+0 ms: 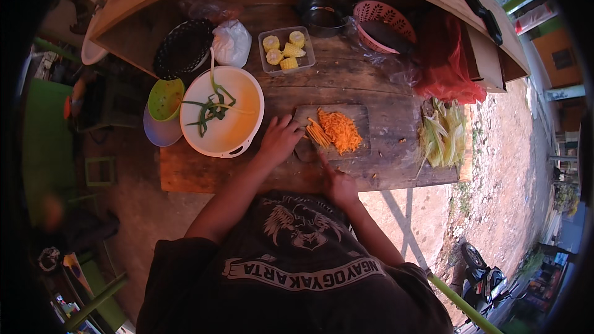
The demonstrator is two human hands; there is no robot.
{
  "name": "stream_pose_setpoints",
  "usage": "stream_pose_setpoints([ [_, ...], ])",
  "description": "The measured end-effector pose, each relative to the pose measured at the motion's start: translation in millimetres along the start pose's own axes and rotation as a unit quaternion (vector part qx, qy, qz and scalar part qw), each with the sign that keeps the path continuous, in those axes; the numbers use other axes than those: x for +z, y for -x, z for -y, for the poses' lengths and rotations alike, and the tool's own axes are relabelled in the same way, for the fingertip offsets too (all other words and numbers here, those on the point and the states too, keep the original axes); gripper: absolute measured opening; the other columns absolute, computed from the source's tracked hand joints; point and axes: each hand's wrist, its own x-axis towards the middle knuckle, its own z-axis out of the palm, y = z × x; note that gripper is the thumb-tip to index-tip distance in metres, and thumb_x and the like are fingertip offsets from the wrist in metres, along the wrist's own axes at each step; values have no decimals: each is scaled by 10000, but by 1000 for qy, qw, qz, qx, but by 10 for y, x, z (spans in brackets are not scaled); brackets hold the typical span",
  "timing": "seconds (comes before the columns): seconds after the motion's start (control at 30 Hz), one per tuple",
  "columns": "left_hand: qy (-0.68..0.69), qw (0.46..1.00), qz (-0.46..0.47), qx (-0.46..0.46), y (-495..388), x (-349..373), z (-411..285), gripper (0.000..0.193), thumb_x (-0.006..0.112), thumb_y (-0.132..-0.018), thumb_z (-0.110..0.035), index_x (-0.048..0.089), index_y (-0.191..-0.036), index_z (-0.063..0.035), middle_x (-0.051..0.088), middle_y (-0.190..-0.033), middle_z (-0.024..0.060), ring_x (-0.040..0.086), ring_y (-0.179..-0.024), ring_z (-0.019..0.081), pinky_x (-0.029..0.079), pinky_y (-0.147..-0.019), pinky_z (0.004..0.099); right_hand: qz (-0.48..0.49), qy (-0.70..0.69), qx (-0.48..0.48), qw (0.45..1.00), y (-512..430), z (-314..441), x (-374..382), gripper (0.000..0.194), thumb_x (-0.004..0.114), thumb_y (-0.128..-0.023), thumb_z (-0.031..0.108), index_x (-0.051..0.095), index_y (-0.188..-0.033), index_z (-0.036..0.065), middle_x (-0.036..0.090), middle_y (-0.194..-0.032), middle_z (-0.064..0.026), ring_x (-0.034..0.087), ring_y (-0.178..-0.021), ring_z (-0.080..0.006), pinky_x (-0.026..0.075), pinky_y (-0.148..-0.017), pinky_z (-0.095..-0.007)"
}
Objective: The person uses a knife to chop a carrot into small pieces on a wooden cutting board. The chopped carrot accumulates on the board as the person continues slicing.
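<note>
A wooden cutting board (304,113) lies before me on the table, bearing a heap of finely cut carrot shreds (342,131). Left of the heap, thin carrot sticks (317,133) lie side by side. My left hand (280,138) rests at the board's left edge, its fingertips beside the ends of those sticks. Close to the near edge, my right hand (342,188) grips a knife, the index finger stretched along it. The dark knife blade (306,152) points to the left, just below the sticks; its handle is hidden in the hand.
A white basin (195,137) with green onion leaves stands left, beside green (163,102) and purple (160,131) bowls. Behind are a clear box (280,70) of corn pieces, a dark pot (322,11) and a pink basket (371,11). Corn husks (443,134) lie right.
</note>
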Motion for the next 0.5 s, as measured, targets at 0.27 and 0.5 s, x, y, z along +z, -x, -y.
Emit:
stream_pose_setpoints([
  [0.27, 77, 985, -84, -127, 155, 88, -149, 147, 754, -878, -199, 807, -1001, -138, 739, -1045, -17, 615, -1093, 241, 493, -918, 435, -41, -43, -35, 998, -1, 55, -45, 697, 575, -968, 147, 377, -1635, 198, 690, -750, -240, 697, -681, -424, 551, -654, -554],
  [0.5, 104, 982, -108, -116, 131, 33, -206, 102, 821, -823, -221, 817, -867, -129, 741, -1033, -33, 611, -1082, 249, 510, -929, 416, -52, -34, -37, 997, -12, 31, -7, 667, 573, -983, 146, 398, -1625, 194, 684, -741, -231, 690, -667, -419, 541, -629, -549],
])
